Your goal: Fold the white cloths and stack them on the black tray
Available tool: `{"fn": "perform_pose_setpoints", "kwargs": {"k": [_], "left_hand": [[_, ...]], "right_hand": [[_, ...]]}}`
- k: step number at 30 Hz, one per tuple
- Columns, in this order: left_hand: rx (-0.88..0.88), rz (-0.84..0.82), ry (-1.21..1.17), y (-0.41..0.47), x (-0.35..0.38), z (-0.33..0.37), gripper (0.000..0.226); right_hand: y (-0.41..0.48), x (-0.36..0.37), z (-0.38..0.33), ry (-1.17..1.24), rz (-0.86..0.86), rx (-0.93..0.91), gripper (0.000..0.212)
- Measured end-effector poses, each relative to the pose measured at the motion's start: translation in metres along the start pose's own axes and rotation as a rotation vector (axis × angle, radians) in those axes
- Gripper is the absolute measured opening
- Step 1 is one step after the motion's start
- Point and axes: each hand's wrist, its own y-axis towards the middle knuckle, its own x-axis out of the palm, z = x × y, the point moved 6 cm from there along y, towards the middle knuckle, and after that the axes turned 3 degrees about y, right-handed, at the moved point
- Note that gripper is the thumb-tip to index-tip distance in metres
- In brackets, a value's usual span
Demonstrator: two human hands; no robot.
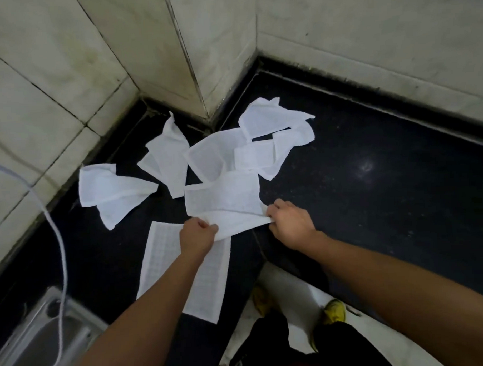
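Note:
Several white cloths lie crumpled on a black countertop [371, 156] in a tiled corner. My left hand [198, 235] and my right hand [289, 222] each pinch one near corner of a white cloth [224, 197], stretching its near edge between them just above the counter. A folded white cloth [183, 278] lies flat beneath my left forearm. Other loose cloths lie at the left [109, 191], in the middle [165, 158] and at the back right [271, 118]. No black tray is in view.
Pale tiled walls [67, 79] and a protruding tiled pillar [214, 60] close in the counter at the back. A white cable [60, 244] hangs at the left over a steel sink [48, 332]. The pale floor with yellow shoes [332, 312] shows below.

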Motion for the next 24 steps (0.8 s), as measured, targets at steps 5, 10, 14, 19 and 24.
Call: {"fn": "perform_pose_setpoints", "kwargs": {"k": [5,10,14,19,24], "left_hand": [[0.059,-0.133,-0.131,-0.02,0.033,0.048,0.023],[0.115,-0.319,-0.085,-0.067,0.1,0.083,0.01],[0.174,-0.397,-0.016,-0.107,0.156,0.1,0.007],[0.304,-0.477,0.144,-0.149,0.224,0.114,0.012],[0.386,-0.547,0.266,-0.179,0.27,0.117,0.01]], "right_hand": [[-0.017,-0.042,0.065,0.035,0.108,0.11,0.018],[-0.06,-0.07,0.139,0.023,0.114,0.199,0.019],[-0.109,-0.071,0.197,0.026,0.099,0.279,0.023],[-0.178,-0.052,0.27,0.048,0.03,0.396,0.025],[-0.227,-0.028,0.312,0.056,-0.065,0.451,0.02]]}}
